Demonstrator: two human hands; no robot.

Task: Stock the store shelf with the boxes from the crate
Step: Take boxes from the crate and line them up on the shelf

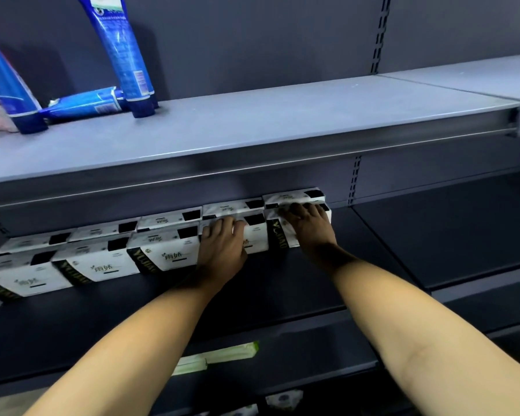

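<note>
While the white-and-black boxes (162, 250) are lined up two rows deep on the dark middle shelf (282, 283), the placing step is judged to be in hand: the right hand (308, 226) is laid with spread fingers over the end box (294, 217) at the right of the row, and the left hand (222, 244) is pressed flat, fingers loosely splayed, on the neighbouring box (252, 235). Neither box is seen to be gripped. Next, the end box is probably to be nudged flush, and the crate, not in view, returned to.
</note>
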